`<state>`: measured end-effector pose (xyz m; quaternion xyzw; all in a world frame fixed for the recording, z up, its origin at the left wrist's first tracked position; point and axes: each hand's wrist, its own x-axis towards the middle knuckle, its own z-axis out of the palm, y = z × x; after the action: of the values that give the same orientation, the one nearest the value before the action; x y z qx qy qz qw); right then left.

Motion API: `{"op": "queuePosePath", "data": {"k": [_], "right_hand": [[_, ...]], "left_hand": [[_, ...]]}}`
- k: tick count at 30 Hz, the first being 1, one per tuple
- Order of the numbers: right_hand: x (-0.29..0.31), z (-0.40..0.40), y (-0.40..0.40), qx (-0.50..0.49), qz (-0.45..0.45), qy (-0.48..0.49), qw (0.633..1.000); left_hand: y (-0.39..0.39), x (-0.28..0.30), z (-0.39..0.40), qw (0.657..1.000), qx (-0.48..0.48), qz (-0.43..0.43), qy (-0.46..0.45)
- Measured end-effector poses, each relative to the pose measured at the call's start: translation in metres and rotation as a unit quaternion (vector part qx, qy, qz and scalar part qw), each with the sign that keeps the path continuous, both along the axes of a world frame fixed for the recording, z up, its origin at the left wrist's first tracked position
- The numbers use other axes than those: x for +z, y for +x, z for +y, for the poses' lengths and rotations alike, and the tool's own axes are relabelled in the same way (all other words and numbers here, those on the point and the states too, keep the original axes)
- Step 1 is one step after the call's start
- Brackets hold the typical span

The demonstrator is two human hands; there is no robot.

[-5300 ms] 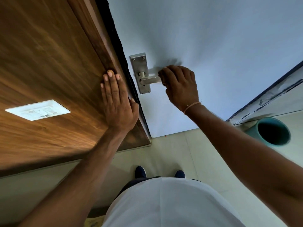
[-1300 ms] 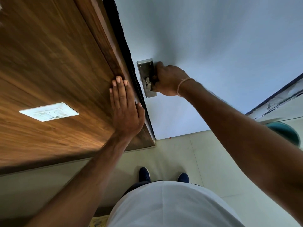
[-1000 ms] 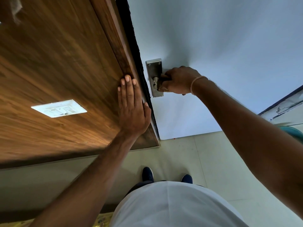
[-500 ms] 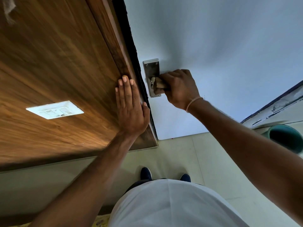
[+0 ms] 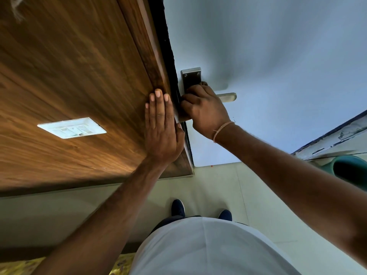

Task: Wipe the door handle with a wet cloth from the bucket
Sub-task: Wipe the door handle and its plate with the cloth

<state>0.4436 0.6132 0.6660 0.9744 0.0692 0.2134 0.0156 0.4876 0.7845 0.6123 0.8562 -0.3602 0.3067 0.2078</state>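
1. The person stands on the pale tiled floor (image 5: 228,187), facing a pale blue-grey door (image 5: 268,56) set beside a brown wood-grain wall panel (image 5: 69,76).
2. The left hand (image 5: 161,132) lies flat and released, palm down and fingers straight, on the wood panel right at its edge next to the dark door gap.
3. The right hand (image 5: 204,108) is clenched over the lower part of the brushed-metal backplate (image 5: 191,78) of the silver metal lever door handle (image 5: 228,96); the fingers curl in toward the door's edge.
4. Whether a cloth sits inside that fist I cannot tell, since the hand covers whatever it presses.
5. The handle's lever sticks out to the right past the knuckles, with its free end bare; the plate's top, with two screws, shows above the fingers.
6. A thin pale thread bracelet (image 5: 223,129) circles the right wrist.
7. A teal round bucket (image 5: 351,171) stands on the floor at the right edge of view, well apart from the handle, partly cut off by the frame.
8. A white rectangular switch plate (image 5: 72,128) is fixed on the wood panel, left of the flat hand.
9. Two dark blue shoes (image 5: 178,207) point toward the door beneath a white shirt (image 5: 208,249).
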Motion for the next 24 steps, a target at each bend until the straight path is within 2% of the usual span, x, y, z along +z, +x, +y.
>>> {"op": "queuePosePath", "data": {"k": [3,10,13,19,24], "right_hand": [[0.002,-0.012,-0.002,0.010,-0.007,-0.013,1.000],[-0.010,-0.028,-0.015,-0.053,-0.099,0.078,0.991],[-0.011,-0.019,-0.008,-0.044,-0.096,0.038,0.994],[-0.001,-0.024,0.010,0.045,-0.062,-0.078,0.994],[-0.004,-0.034,0.004,0.061,-0.081,-0.065,0.993]], "left_hand": [[0.000,0.000,0.000,1.000,-0.004,-0.001,-0.002],[0.001,-0.001,0.003,1.000,-0.010,0.001,0.007],[0.001,-0.001,0.002,1.000,-0.011,-0.005,0.001],[0.000,-0.001,0.002,1.000,-0.007,-0.002,-0.001],[-0.001,0.001,0.003,1.000,-0.010,0.002,0.000]]}}
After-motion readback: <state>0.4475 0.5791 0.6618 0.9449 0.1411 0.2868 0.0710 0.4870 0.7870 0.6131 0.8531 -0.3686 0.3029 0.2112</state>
